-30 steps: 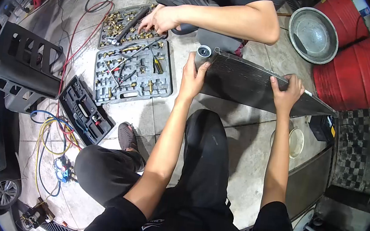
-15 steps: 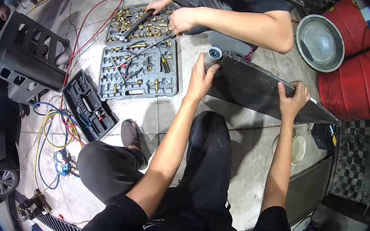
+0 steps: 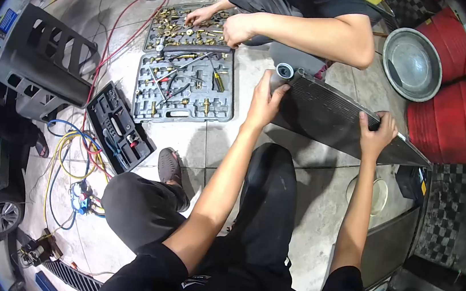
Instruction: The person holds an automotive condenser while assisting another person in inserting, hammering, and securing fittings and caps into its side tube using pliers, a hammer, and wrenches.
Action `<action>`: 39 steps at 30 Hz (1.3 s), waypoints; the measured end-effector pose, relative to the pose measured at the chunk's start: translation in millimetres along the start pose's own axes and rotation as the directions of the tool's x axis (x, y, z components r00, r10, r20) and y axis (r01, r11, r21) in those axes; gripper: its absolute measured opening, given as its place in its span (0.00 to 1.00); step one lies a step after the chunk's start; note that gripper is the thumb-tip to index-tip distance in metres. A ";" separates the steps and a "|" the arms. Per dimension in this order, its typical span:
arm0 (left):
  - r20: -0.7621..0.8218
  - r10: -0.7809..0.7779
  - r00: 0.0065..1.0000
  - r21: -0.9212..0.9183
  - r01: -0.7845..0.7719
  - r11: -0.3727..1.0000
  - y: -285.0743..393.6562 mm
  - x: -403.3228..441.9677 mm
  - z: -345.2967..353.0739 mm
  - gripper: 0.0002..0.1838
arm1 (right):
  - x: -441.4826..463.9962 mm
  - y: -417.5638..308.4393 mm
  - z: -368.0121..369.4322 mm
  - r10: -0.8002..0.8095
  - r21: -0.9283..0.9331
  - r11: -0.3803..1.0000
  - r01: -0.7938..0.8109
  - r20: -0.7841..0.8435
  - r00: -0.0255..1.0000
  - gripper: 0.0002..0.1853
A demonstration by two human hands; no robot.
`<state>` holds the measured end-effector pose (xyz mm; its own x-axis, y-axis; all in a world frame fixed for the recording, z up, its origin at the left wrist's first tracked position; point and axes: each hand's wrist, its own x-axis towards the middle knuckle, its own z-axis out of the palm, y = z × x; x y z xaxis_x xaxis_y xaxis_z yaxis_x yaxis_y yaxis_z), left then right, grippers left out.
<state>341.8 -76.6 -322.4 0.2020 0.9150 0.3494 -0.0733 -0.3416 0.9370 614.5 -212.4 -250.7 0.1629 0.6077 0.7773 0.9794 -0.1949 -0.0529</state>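
Head view. The finned panel (image 3: 328,113) lies ahead of the seated person's knees, spanning the space between the two hands and running on past the right one. The hands are well apart, each closed on its own part. The left hand (image 3: 265,103) is clamped round the cylinder (image 3: 280,82) at the panel's left end, with the cylinder's round opening facing up. The right hand (image 3: 378,136) grips the panel's upper edge — thumb on the near face, fingers over the top. Whether the lower edge touches the floor cannot be told.

To the left, an open fittings case (image 3: 178,115) holds brass pieces and hand tools; a co-worker's hand (image 3: 200,15) reaches into its far half. Beyond the panel's right part — a metal basin (image 3: 418,57) beside red drums (image 3: 450,127).
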 end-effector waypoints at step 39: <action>-0.011 0.032 0.999 -0.010 -0.032 0.999 -11.7 0.9 1.8 0.19 | -0.7 1.4 2.1 -0.002 -0.015 1.000 0.002 0.011 1.000 0.25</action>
<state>344.6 -72.2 -333.0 0.1890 0.9058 0.3791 -0.0900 -0.3685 0.9253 616.0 -211.5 -252.6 0.1621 0.6162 0.7707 0.9779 -0.2050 -0.0418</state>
